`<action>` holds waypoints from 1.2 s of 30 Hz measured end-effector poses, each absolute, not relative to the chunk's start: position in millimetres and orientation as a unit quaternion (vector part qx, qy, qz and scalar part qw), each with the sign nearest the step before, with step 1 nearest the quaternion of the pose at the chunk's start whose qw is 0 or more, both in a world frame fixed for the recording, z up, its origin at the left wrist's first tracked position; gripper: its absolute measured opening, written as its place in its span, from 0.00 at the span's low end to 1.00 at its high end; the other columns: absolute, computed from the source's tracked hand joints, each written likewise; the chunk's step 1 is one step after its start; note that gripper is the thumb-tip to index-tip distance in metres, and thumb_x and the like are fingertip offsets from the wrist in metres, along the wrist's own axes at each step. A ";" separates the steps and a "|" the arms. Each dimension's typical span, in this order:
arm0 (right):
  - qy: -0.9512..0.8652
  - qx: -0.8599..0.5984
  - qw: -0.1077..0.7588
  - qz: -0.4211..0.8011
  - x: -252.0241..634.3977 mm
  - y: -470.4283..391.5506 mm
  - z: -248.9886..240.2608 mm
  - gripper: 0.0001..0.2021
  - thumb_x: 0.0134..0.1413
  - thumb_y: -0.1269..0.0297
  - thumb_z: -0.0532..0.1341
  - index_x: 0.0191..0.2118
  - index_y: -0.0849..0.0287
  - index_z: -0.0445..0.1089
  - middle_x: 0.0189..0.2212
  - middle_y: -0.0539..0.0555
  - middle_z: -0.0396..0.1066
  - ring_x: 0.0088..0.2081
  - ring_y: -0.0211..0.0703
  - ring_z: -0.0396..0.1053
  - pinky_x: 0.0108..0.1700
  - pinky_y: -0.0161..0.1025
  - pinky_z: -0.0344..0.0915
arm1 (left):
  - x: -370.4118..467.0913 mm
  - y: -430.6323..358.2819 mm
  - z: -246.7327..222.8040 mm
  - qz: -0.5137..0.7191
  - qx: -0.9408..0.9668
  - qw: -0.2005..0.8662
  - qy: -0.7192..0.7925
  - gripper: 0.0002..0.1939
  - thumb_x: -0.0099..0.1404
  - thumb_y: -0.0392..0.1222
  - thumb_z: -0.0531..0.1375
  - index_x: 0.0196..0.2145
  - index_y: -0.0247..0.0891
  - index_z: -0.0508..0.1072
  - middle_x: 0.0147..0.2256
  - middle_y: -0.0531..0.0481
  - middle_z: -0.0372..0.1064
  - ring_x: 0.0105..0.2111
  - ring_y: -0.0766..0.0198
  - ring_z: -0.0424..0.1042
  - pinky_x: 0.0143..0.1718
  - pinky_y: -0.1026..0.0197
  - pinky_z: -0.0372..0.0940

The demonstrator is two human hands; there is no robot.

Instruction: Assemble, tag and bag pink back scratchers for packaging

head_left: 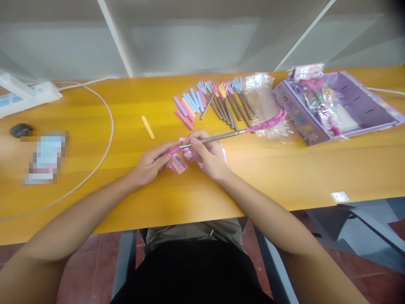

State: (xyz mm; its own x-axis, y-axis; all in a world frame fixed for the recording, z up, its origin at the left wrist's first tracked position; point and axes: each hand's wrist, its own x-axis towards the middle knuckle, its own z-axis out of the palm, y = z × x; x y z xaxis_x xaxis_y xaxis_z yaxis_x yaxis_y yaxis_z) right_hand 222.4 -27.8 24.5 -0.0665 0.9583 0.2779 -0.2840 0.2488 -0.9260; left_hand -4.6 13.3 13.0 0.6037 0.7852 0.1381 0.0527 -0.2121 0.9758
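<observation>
Scratcher with a metal shaft and a pink claw is held aslant above the front half of a yellow-brown bench, its claw pointed to the right, toward a purple box. The shaft is gripped near its lower end by the right hand, partly closed, with the thumb laid along the metal. By the left hand, a pink sleeve is pinched between thumb and fingers at the shaft's end; how far it is fitted over the metal cannot be told. Pink printed cards are seen beneath and between the hands.

The scratcher is judged light and stiff, its smooth metal perhaps a little slippery, its thin claw tines the likeliest part to be bent. It is best taken by the middle or lower shaft, and the sleeve, which appears soft, by its sides without squeezing. Beyond the hands, loose sleeves are laid beside a row of other scratchers, near clear plastic bags.
</observation>
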 end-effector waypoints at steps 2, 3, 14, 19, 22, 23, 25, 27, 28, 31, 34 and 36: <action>-0.504 -0.327 0.604 0.523 222.5 -26.5 27.3 0.18 0.73 0.45 0.68 0.42 0.56 0.72 0.23 0.42 0.60 0.21 0.32 0.53 0.26 0.34 0.54 | -4.5 12.2 14.7 0.331 0.704 0.555 0.294 0.27 0.81 0.58 0.63 0.68 0.40 0.79 0.29 0.51 0.74 0.26 0.64 0.65 0.32 0.62 0.63; -0.501 -0.327 0.609 0.521 222.9 -26.1 28.9 0.19 0.73 0.44 0.68 0.41 0.56 0.72 0.23 0.42 0.60 0.21 0.32 0.52 0.25 0.34 0.54 | -4.4 11.7 15.4 0.331 0.705 0.556 0.291 0.27 0.81 0.58 0.62 0.67 0.40 0.80 0.29 0.51 0.74 0.26 0.65 0.64 0.32 0.62 0.63; -0.511 -0.353 0.581 0.525 219.1 -29.2 29.6 0.22 0.71 0.37 0.67 0.42 0.54 0.72 0.22 0.43 0.58 0.23 0.36 0.54 0.29 0.38 0.57 | -0.1 12.6 15.5 0.360 0.685 0.549 0.317 0.24 0.76 0.60 0.68 0.58 0.40 0.82 0.26 0.54 0.69 0.25 0.65 0.64 0.30 0.63 0.64; -0.508 -0.359 0.554 0.554 220.2 -30.3 30.3 0.25 0.69 0.34 0.65 0.40 0.54 0.72 0.21 0.44 0.57 0.23 0.37 0.52 0.27 0.38 0.51 | 1.2 13.7 16.0 0.361 0.690 0.540 0.318 0.25 0.75 0.59 0.70 0.59 0.40 0.82 0.28 0.53 0.73 0.25 0.66 0.66 0.30 0.64 0.65; -0.506 -0.346 0.532 0.585 224.4 -30.2 35.0 0.25 0.69 0.36 0.66 0.38 0.56 0.72 0.19 0.42 0.53 0.21 0.34 0.49 0.25 0.37 0.46 | -0.2 12.1 14.8 0.345 0.696 0.544 0.317 0.25 0.74 0.60 0.70 0.58 0.41 0.83 0.31 0.50 0.77 0.26 0.65 0.69 0.31 0.63 0.67; -0.503 -0.334 0.527 0.598 225.6 -30.0 36.7 0.25 0.69 0.37 0.66 0.37 0.57 0.72 0.19 0.41 0.52 0.20 0.33 0.47 0.24 0.37 0.45 | -0.7 11.3 14.6 0.340 0.700 0.543 0.316 0.24 0.74 0.60 0.70 0.58 0.42 0.84 0.32 0.49 0.78 0.27 0.64 0.69 0.31 0.63 0.68; -0.493 -0.299 0.524 0.627 227.2 -29.2 39.1 0.23 0.71 0.40 0.66 0.37 0.57 0.71 0.19 0.40 0.50 0.18 0.31 0.44 0.23 0.36 0.43 | -1.7 9.9 15.0 0.337 0.707 0.537 0.313 0.24 0.74 0.60 0.70 0.58 0.42 0.84 0.34 0.48 0.80 0.27 0.65 0.70 0.30 0.64 0.68; -0.490 -0.267 0.521 0.646 227.6 -27.7 39.6 0.22 0.72 0.43 0.66 0.37 0.58 0.71 0.19 0.39 0.49 0.18 0.30 0.43 0.22 0.35 0.41 | -2.2 9.3 16.2 0.340 0.713 0.532 0.304 0.23 0.75 0.59 0.69 0.57 0.41 0.84 0.34 0.47 0.80 0.26 0.66 0.69 0.29 0.65 0.67; -0.490 -0.259 0.519 0.651 227.3 -26.7 38.9 0.21 0.73 0.44 0.66 0.37 0.58 0.71 0.19 0.39 0.49 0.17 0.30 0.43 0.22 0.35 0.41 | -2.4 9.3 16.9 0.340 0.715 0.531 0.301 0.23 0.75 0.58 0.69 0.57 0.40 0.84 0.33 0.48 0.79 0.25 0.66 0.69 0.29 0.65 0.67; -0.485 -0.261 0.515 0.656 225.2 -23.7 33.7 0.22 0.71 0.42 0.67 0.37 0.58 0.71 0.19 0.38 0.48 0.18 0.30 0.42 0.22 0.35 0.41 | -2.8 10.3 18.3 0.332 0.720 0.526 0.307 0.22 0.75 0.58 0.69 0.55 0.39 0.84 0.28 0.50 0.77 0.24 0.66 0.70 0.29 0.65 0.67; -0.482 -0.273 0.518 0.652 221.4 -22.6 26.2 0.24 0.69 0.38 0.67 0.38 0.57 0.70 0.19 0.37 0.46 0.18 0.31 0.40 0.22 0.35 0.41 | -2.9 11.3 17.6 0.322 0.720 0.524 0.321 0.21 0.76 0.58 0.69 0.52 0.38 0.84 0.25 0.53 0.74 0.23 0.66 0.71 0.29 0.64 0.67; -0.489 -0.271 0.516 0.649 217.7 -23.7 21.5 0.25 0.70 0.36 0.66 0.38 0.56 0.70 0.19 0.37 0.44 0.18 0.31 0.40 0.22 0.35 0.43 | -2.3 11.5 16.7 0.322 0.713 0.535 0.319 0.19 0.76 0.57 0.69 0.50 0.38 0.84 0.25 0.53 0.74 0.23 0.66 0.71 0.29 0.65 0.67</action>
